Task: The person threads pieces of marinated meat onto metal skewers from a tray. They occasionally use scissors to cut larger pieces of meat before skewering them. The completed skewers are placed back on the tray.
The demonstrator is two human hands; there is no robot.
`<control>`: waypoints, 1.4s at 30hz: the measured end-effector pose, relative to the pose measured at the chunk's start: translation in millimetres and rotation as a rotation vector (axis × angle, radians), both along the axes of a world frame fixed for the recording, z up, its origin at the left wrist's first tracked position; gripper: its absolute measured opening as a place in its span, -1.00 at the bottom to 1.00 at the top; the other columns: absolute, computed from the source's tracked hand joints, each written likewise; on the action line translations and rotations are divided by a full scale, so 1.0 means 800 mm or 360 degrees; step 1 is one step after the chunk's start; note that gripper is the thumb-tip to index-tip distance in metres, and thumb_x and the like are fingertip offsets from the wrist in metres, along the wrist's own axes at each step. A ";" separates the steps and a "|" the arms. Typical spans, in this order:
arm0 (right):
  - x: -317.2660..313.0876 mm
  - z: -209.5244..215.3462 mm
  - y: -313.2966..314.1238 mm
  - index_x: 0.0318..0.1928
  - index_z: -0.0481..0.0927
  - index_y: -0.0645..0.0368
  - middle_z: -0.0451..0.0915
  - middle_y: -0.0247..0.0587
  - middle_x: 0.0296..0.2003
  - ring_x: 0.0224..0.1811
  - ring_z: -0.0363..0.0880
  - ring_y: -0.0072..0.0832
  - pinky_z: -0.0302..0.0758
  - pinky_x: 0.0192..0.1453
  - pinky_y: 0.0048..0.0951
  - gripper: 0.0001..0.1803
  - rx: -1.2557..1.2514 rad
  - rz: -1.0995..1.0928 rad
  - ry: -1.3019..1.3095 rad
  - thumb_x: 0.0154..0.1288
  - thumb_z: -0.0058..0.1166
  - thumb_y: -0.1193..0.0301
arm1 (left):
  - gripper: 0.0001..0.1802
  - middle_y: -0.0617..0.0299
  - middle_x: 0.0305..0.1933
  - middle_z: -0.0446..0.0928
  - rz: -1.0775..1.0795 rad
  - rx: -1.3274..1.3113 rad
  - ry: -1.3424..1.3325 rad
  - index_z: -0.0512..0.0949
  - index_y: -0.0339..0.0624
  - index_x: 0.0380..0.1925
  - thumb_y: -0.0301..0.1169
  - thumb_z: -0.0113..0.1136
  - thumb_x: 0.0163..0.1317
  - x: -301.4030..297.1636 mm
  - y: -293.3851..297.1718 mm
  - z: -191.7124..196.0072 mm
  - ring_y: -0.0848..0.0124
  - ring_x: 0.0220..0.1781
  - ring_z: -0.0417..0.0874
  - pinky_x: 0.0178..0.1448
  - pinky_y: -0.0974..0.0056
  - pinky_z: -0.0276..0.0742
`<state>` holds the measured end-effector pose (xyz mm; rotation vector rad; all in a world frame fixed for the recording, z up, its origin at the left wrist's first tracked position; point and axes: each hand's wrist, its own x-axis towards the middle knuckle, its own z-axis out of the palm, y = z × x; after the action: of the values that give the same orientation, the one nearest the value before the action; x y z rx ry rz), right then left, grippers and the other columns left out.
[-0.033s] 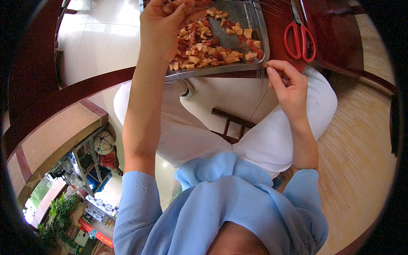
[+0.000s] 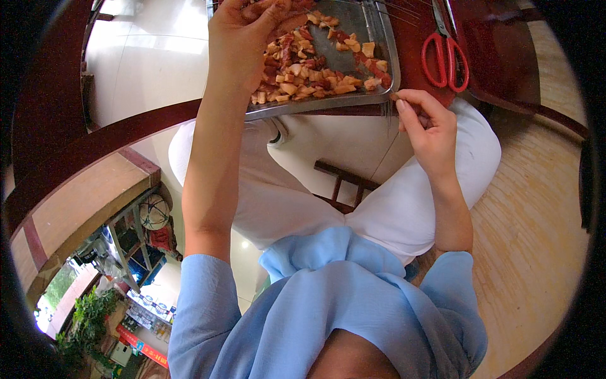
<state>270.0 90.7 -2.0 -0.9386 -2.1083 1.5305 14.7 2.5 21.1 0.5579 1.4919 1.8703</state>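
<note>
A metal tray (image 2: pixel 315 104) with diced reddish and pale meat pieces (image 2: pixel 303 72) sits on the dark red table. Over its left side is my left hand (image 2: pixel 243 22), fingers bent together and cut off by the top edge. Reddish meat shows beside those fingertips; what they hold is unclear. At the tray's near right corner my right hand (image 2: pixel 429 120) pinches a small brown bit (image 2: pixel 394 96) between thumb and forefinger. Several thin dark strands (image 2: pixel 388 114) hang just below that corner; whether they join the pinched bit I cannot tell.
Red-handled scissors (image 2: pixel 445 60) lie right of the tray, handles toward me. Thin wire-like sticks (image 2: pixel 401 9) cross the tray's far right rim. Below the table edge are my white-trousered legs (image 2: pixel 404 208) and a dark wooden frame (image 2: pixel 344 180). Shelves and a plant (image 2: pixel 91 316) stand lower left.
</note>
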 end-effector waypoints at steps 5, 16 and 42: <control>0.002 0.001 0.002 -0.15 0.63 0.28 0.50 -0.50 -0.51 -0.51 0.41 -0.80 0.26 -0.48 -0.74 -0.87 0.0003 0.0023 -0.0052 0.35 0.10 0.51 | -0.45 -0.02 -0.09 0.63 -0.0044 -0.0013 0.0072 0.20 -0.34 0.33 -0.61 0.05 0.36 -0.001 -0.001 -0.002 0.28 -0.06 0.69 -0.01 0.27 0.70; 0.001 -0.001 0.002 -0.18 0.65 0.25 0.55 -0.44 -0.54 -0.54 0.45 -0.77 0.34 -0.48 -0.67 -0.88 -0.0021 -0.0013 0.0000 0.31 0.12 0.51 | -0.30 0.04 -0.06 0.63 -0.0152 -0.0030 -0.0161 0.04 -0.37 0.40 -0.49 0.12 0.35 0.008 0.000 -0.007 0.29 -0.04 0.69 0.03 0.25 0.69; -0.023 -0.004 0.010 -0.09 0.57 0.26 0.50 -0.34 -0.52 -0.65 0.23 -0.78 0.12 -0.59 -0.74 -0.83 -0.0887 -0.0033 0.0342 0.39 0.01 0.47 | -0.33 -0.18 0.14 0.48 -0.0331 0.0235 -0.0349 -0.06 -0.40 0.39 -0.59 0.00 0.37 0.029 -0.010 -0.030 0.09 0.16 0.58 0.21 0.23 0.58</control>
<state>251.5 99.0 -4.9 -0.9066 -1.5424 2.1532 38.0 -5.3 -2.6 0.5352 1.1179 1.8221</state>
